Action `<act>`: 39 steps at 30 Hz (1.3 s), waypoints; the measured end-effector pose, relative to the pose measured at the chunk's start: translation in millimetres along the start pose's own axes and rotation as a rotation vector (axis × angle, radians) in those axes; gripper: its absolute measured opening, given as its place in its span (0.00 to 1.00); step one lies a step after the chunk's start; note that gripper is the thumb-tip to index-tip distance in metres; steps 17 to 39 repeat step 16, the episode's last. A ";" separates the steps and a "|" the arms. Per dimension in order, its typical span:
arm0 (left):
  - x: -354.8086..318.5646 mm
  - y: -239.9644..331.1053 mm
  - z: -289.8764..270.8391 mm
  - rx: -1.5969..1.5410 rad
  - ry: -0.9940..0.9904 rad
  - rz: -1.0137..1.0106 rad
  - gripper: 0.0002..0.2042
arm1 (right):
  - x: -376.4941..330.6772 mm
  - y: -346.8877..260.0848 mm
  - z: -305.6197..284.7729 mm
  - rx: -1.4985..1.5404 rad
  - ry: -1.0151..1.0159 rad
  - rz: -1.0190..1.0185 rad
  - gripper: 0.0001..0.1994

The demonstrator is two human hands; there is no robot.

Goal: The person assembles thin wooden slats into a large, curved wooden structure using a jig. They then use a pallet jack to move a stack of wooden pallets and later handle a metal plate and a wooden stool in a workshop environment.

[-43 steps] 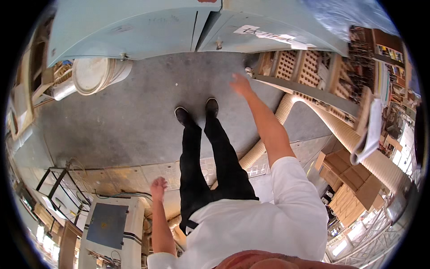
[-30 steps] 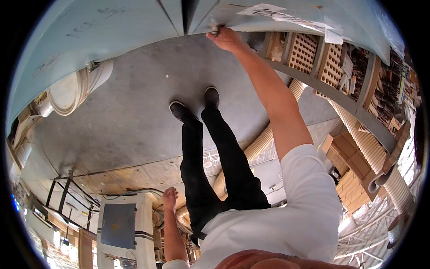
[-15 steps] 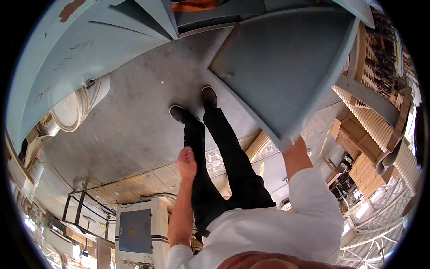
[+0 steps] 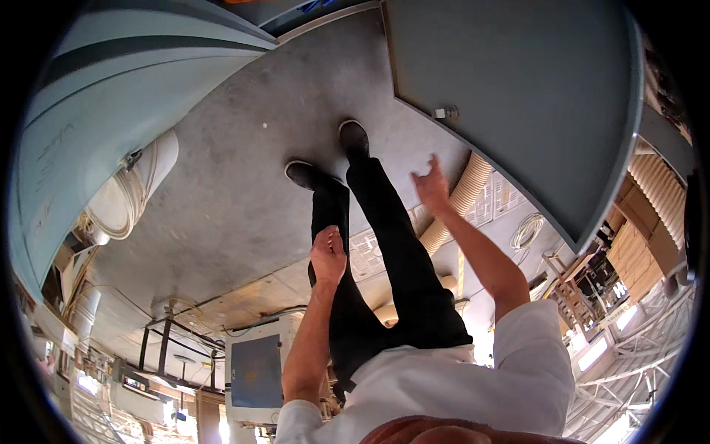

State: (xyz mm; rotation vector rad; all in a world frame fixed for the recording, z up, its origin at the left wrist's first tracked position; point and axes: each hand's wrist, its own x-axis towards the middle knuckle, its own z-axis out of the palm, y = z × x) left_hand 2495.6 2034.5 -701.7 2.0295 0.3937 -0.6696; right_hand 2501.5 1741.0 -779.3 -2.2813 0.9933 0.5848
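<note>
My right hand (image 4: pixel 432 185) is open, fingers apart, above the floor beside the near edge of a grey-blue metal cabinet door (image 4: pixel 529 96). It holds nothing and does not visibly touch the door. A small metal latch (image 4: pixel 446 112) sits near that door's edge. Over my left thigh, my left hand (image 4: pixel 329 255) is closed with its fingers curled in; whatever may be inside is hidden. To the far left stands another light blue metal door (image 4: pixel 111 111), with a small lock (image 4: pixel 132 158) at its edge.
White lidded buckets (image 4: pixel 122 198) stand below the left door. A beige ribbed hose (image 4: pixel 467 194) runs over the floor at my right, near a coiled white cable (image 4: pixel 526 231). Behind me are a black metal frame (image 4: pixel 164 348) and a pale machine cabinet (image 4: pixel 255 370).
My right hand has let go of the right door's corner and come inward, opening its fingers. That door has swung outward to the right. The left hand stays closed.
</note>
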 end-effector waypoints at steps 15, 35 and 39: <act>58.0 -38.2 90.2 -0.185 -0.016 -0.020 0.08 | 183.3 -363.3 14.6 0.300 0.392 -0.574 0.34; 59.4 -43.2 90.7 -0.213 -0.013 -0.044 0.08 | 205.1 -376.7 3.3 0.266 0.286 -0.748 0.40; 59.4 -43.2 90.7 -0.213 -0.013 -0.044 0.08 | 205.1 -376.7 3.3 0.266 0.286 -0.748 0.40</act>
